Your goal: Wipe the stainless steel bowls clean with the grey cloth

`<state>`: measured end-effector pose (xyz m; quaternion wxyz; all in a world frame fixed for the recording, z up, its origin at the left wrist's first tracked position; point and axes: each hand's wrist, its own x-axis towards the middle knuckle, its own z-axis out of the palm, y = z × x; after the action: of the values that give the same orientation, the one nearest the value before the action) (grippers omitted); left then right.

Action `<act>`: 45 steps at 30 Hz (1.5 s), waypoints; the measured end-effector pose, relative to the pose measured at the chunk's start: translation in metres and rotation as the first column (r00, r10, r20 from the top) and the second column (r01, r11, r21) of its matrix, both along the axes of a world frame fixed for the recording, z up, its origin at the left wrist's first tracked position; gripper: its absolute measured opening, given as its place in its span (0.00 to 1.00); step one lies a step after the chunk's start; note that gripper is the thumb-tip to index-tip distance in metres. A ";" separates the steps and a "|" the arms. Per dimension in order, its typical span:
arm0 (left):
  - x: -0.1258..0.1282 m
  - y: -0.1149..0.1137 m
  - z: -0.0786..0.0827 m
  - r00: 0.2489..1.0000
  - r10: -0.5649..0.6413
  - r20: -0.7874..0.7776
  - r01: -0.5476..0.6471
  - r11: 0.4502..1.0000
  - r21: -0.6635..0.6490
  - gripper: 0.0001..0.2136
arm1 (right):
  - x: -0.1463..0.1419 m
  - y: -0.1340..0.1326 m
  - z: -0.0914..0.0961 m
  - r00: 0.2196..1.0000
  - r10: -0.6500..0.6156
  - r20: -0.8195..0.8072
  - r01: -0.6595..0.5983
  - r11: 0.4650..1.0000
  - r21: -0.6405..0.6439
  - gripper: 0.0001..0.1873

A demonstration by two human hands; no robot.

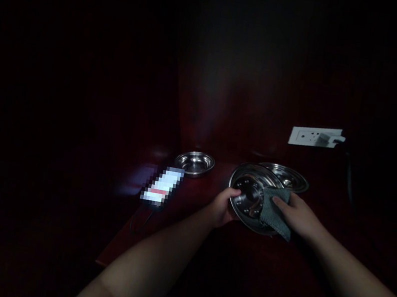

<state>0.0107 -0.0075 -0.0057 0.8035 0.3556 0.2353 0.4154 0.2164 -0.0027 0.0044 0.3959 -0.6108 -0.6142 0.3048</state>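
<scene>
A shiny steel bowl (pixel 248 190) is tilted above the dark red surface. My left hand (pixel 225 209) grips its left rim, thumb over the edge and fingers underneath. Pressed against the bowl's right side is a grey-green cloth (pixel 274 212). My right hand (pixel 296 214) is closed on that cloth, with the thumb on top and the other fingers mostly hidden. Behind the held bowl lies a round steel dish (pixel 297 181), partly covered by it. Another steel bowl (pixel 195 162) rests upright farther left.
A lit phone (pixel 162 187), its screen blurred, is at the left with a cable (pixel 147 218) by it. On the back wall a white socket plate (pixel 314 136) has a plug and dark cord (pixel 348 176). The red tabletop's (pixel 108 255) left edge shows; most surroundings are dark.
</scene>
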 end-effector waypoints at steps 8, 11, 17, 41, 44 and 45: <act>0.003 -0.001 0.001 1.000 0.024 0.004 -0.024 0.999 -0.047 0.20 | 0.000 0.000 -0.001 1.000 -0.022 -0.021 0.022 1.000 -0.019 0.16; 0.003 -0.002 0.001 1.000 0.018 0.009 -0.018 0.999 -0.034 0.21 | 0.002 0.002 -0.004 1.000 -0.020 -0.010 0.020 0.999 -0.032 0.16; 0.003 -0.002 0.002 1.000 0.019 0.003 -0.019 0.999 -0.037 0.19 | 0.006 0.006 -0.009 0.997 0.002 -0.083 -0.007 0.998 -0.061 0.18; 0.001 0.001 -0.003 0.999 -0.016 0.032 0.016 1.000 0.014 0.20 | -0.001 0.000 -0.001 0.992 0.004 -0.122 -0.011 0.998 -0.054 0.16; 0.001 0.000 -0.001 1.000 0.002 0.014 -0.002 1.000 -0.002 0.19 | -0.001 0.000 -0.001 0.996 0.024 -0.091 -0.027 0.999 -0.036 0.16; 0.001 0.000 0.000 1.000 0.006 0.006 -0.006 1.000 -0.009 0.19 | 0.000 0.000 -0.001 0.997 0.021 -0.074 -0.024 0.999 -0.033 0.17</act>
<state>0.0120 -0.0078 -0.0058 0.8045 0.3501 0.2358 0.4179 0.2160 -0.0025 0.0035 0.4046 -0.5988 -0.6007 0.3419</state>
